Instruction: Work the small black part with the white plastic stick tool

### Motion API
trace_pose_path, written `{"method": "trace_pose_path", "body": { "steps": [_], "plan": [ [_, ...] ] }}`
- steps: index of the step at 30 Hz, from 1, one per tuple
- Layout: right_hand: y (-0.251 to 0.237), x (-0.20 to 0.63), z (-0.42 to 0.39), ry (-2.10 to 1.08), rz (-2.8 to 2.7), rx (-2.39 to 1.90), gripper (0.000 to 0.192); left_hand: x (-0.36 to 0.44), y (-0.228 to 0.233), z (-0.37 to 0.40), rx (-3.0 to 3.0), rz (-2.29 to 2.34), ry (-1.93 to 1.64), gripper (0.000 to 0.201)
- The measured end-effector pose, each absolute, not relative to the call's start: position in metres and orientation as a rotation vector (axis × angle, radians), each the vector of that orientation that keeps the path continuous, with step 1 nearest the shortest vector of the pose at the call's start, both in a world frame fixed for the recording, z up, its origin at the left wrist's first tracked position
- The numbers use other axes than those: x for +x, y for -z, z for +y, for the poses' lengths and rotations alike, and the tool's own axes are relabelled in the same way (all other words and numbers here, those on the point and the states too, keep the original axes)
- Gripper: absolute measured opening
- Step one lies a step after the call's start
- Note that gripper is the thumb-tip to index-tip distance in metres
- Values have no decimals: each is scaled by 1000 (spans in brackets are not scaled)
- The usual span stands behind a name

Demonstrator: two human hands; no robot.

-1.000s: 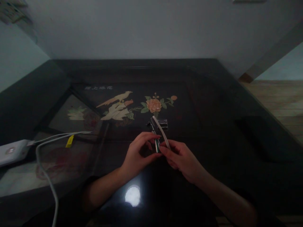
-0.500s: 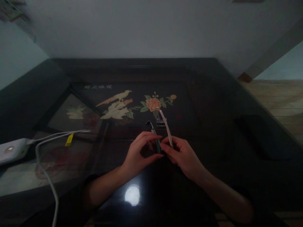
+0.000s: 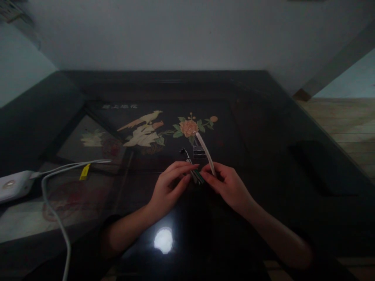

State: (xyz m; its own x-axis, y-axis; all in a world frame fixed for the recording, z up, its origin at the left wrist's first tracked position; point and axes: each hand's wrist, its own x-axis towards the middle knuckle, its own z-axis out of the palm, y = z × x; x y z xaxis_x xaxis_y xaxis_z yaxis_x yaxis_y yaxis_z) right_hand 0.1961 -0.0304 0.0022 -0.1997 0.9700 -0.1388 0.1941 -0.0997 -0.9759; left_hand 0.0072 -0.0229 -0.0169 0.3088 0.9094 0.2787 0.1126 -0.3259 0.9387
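Compared with a second ago, the white strip (image 3: 206, 153) is now leaning further toward the upper right of the frame, its top end lying over the painted flower (image 3: 189, 127), where before it crossed the dark green-striped piece (image 3: 197, 176). The two hands have drawn a little closer together and slightly up the frame.

The right hand (image 3: 227, 186) is closing its grip on the lower end of the white strip, thumb and forefinger pinched round it, the strip standing tilted above the bench (image 3: 263, 128). The left hand (image 3: 170, 188) is holding the green-striped piece between thumb and fingertips, its grip closed on the near end; a thin dark stem with a small head (image 3: 183, 150) is sticking out beyond the fingers toward the middle of the frame. The two held pieces are lying just beside each other at the centre.

A small clear block (image 3: 199, 151) is sitting on the bench behind the strip. At the left edge a white charger (image 3: 11, 185) and its white cable (image 3: 55, 218) are lying.
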Motion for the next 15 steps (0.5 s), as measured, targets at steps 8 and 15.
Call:
{"method": "trace_pose_path", "body": {
  "steps": [8, 15],
  "plan": [
    [-13, 203, -26, -1333, -1564, -1283, 15, 11, 27, -22, 1102, 740, -1008, 29],
    [-15, 206, -25, -1500, -1614, -1194, 22, 14, 23, -22, 750, 515, -686, 38]
  ]
}}
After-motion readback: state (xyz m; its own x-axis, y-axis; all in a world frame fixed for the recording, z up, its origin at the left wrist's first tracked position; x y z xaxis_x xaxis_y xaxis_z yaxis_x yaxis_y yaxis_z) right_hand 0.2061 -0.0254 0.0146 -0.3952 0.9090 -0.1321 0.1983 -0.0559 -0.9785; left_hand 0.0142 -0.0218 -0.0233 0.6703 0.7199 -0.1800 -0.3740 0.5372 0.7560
